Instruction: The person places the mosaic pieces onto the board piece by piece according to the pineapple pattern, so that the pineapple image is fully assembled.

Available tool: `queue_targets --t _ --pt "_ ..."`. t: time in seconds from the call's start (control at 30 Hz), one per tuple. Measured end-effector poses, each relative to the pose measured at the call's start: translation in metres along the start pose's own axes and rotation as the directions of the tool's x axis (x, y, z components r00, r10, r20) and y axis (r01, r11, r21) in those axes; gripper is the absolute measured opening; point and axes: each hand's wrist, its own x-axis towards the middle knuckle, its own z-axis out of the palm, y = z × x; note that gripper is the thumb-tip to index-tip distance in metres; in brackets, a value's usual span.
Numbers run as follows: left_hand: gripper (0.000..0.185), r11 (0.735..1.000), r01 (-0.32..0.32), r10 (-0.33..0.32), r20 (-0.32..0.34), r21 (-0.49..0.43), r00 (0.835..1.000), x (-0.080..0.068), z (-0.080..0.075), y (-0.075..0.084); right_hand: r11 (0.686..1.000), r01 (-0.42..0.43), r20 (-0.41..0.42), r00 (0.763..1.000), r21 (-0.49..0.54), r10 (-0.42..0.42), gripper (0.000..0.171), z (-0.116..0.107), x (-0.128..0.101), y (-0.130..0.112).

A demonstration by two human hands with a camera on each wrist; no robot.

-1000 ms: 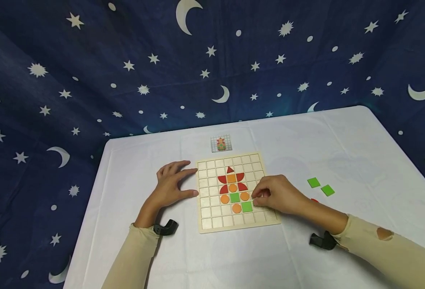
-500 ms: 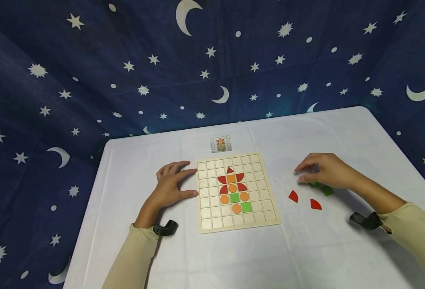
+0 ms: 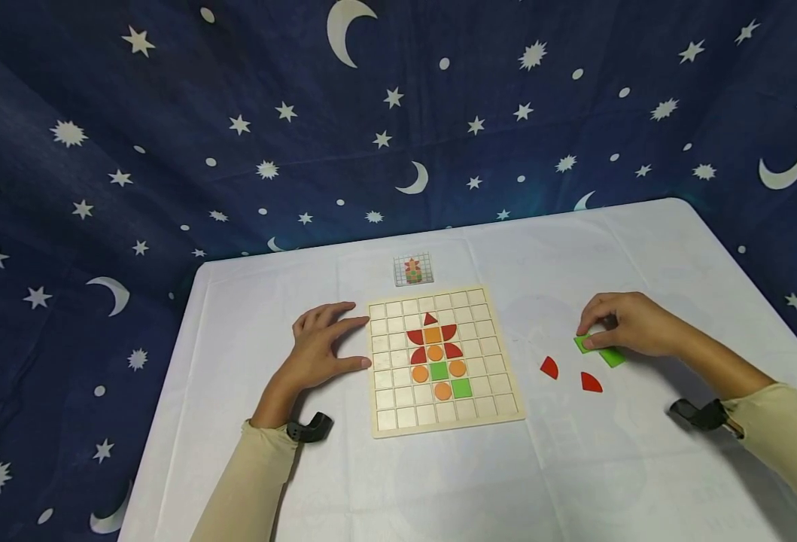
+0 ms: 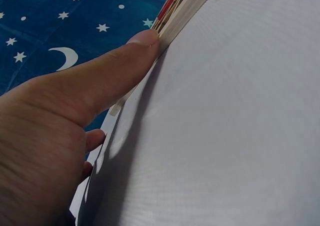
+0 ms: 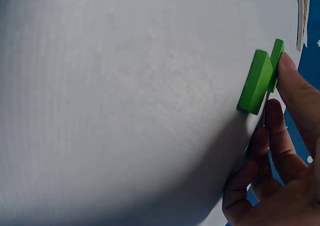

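Observation:
The wooden grid board [image 3: 398,418] lies on the table, bearing red, orange and green flat tiles in its cells. My left hand [image 3: 323,350] rests at its left edge, fingers spread, thumb and index fingertips against the side; in the left wrist view the thumb [image 4: 117,68] touches the board's edge [image 4: 182,26]. To the right of the board, my right hand [image 3: 631,324] pinches a green square tile [image 3: 581,344] between thumb and fingers. A second green square tile [image 3: 612,357] lies right beside it, nearer the camera in the right wrist view [image 5: 255,83].
Two red quarter-circle tiles, one nearer the board [image 3: 550,368] and one farther right [image 3: 591,382], lie on the white tablecloth [image 3: 466,489]. Behind the board is a small pattern card [image 3: 413,269]. A dark blue star-and-moon curtain [image 3: 344,135] hangs behind the table.
My right hand has moved from the board's right side out to the green tiles and now pinches one. Both red quarter-circles have come into full sight. The left hand stays put.

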Motion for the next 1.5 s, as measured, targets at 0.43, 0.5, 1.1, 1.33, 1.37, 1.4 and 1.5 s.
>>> queue_targets --t 0.43,0.5,1.1,1.33,1.37,1.4,1.5 --pt "0.075 1.000 -0.008 0.008 -0.007 -0.015 1.000 -0.001 -0.001 0.002 0.999 -0.004 -0.083 0.997 -0.040 0.001 0.017 0.020 0.006 -0.017" --pt "0.075 1.000 -0.008 0.008 -0.007 -0.013 1.000 0.000 0.000 0.001 0.999 0.002 -0.083 0.997 -0.037 -0.005 0.017 0.023 0.008 -0.023" --pt "0.075 1.000 -0.005 0.005 -0.008 0.002 1.000 0.000 0.001 0.000 0.947 0.068 0.058 0.994 0.314 -0.091 0.012 0.075 0.046 -0.124" --pt "0.075 1.000 -0.004 0.004 -0.006 0.003 1.000 0.000 0.000 0.000 0.917 0.122 0.102 0.980 0.379 -0.172 0.012 0.095 0.060 -0.162" --pt "0.075 1.000 -0.005 0.005 -0.006 0.003 1.000 0.000 0.000 0.000 0.915 0.130 0.104 0.978 0.382 -0.183 0.011 0.098 0.061 -0.166" --pt "0.075 1.000 -0.005 0.005 -0.006 0.004 1.000 0.000 0.000 0.000 0.913 0.136 0.108 0.976 0.384 -0.190 0.011 0.100 0.062 -0.169" --pt "0.075 1.000 -0.005 0.005 -0.007 0.004 1.000 0.000 0.000 0.000 0.915 0.159 0.107 0.971 0.370 -0.212 0.012 0.108 0.065 -0.177"
